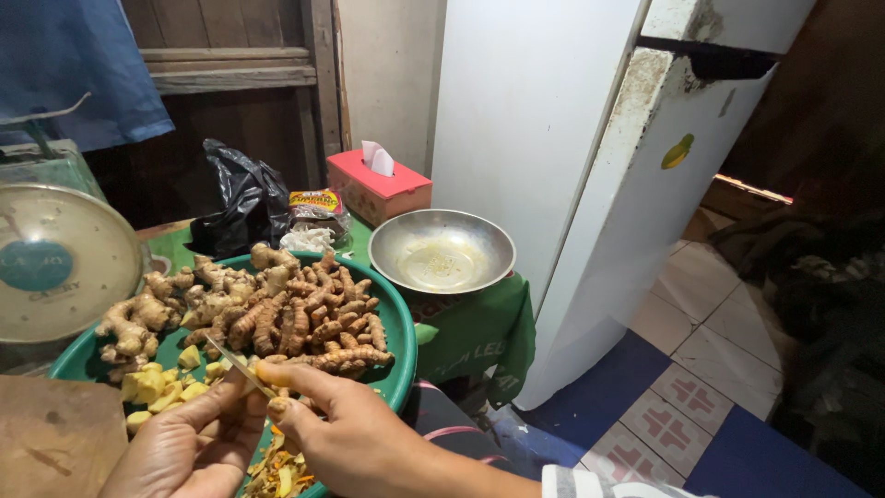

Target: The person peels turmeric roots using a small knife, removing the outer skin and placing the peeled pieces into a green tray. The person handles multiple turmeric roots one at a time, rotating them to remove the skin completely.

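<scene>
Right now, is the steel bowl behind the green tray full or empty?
Nearly empty. The steel bowl sits upright on the green cloth, its shiny bottom showing, with only a few pale scraps at the centre.

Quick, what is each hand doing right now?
Left hand: closed around a small knife, blade pointing up over the green tray.
Right hand: fingers pinched on a small root piece at the blade.

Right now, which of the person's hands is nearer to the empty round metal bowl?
Right. The right hand lies below the round metal bowl, at the green tray's near edge; the left hand sits further left, further from it.
</scene>
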